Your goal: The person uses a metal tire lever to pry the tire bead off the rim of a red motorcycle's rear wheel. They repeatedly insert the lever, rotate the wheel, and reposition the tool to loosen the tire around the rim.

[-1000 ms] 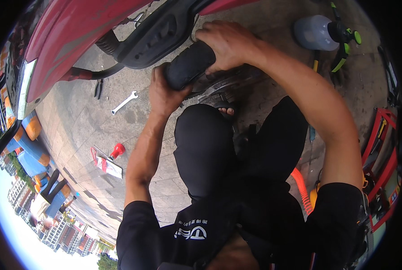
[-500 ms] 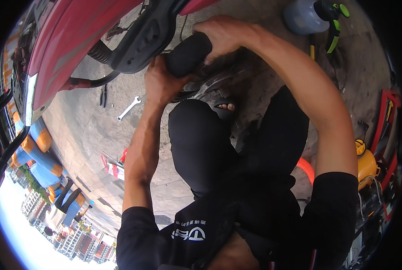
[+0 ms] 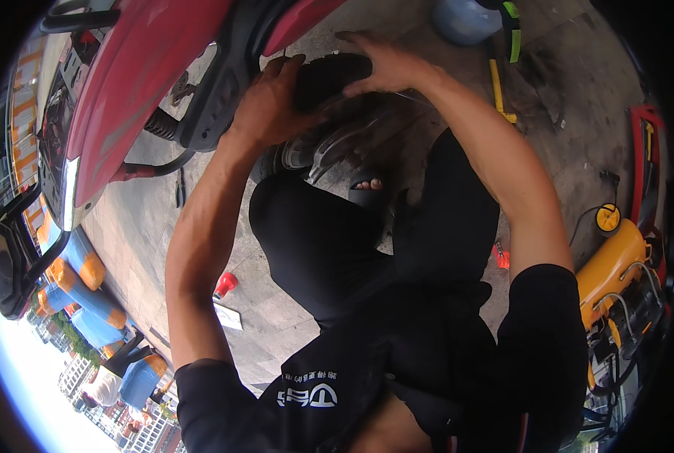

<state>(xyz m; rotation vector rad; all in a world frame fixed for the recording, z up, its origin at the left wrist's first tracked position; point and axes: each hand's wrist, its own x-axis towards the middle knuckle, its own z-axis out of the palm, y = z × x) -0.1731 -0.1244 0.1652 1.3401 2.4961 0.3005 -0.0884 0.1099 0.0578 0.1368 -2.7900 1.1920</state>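
Note:
A black tyre [image 3: 328, 81], seen partly from its tread side, stands between my hands at the top centre, beside the pink motorbike [image 3: 144, 83]. My left hand [image 3: 270, 102] wraps round its left side. My right hand [image 3: 390, 66] spans its right side, thumb near and fingers stretched over the far part, some lifted off the rubber. Below the tyre are a round hub-like part [image 3: 298, 153] and a curved silver piece [image 3: 344, 145], partly in shadow. I cannot tell how these join the tyre.
Pliers [image 3: 180, 189] lie left of my left forearm; a red tool [image 3: 225, 285] is nearer. A yellow-handled tool [image 3: 497, 90] and a blue-grey sprayer bottle [image 3: 465, 21] are at the far right. A yellow machine [image 3: 612, 272] stands at the right. A person [image 3: 107, 385] is in the background left.
My view has shifted. The tyre sits higher, and its tread side shows more. My right-hand fingers have spread wider. The silver wrench is no longer visible near my left forearm.

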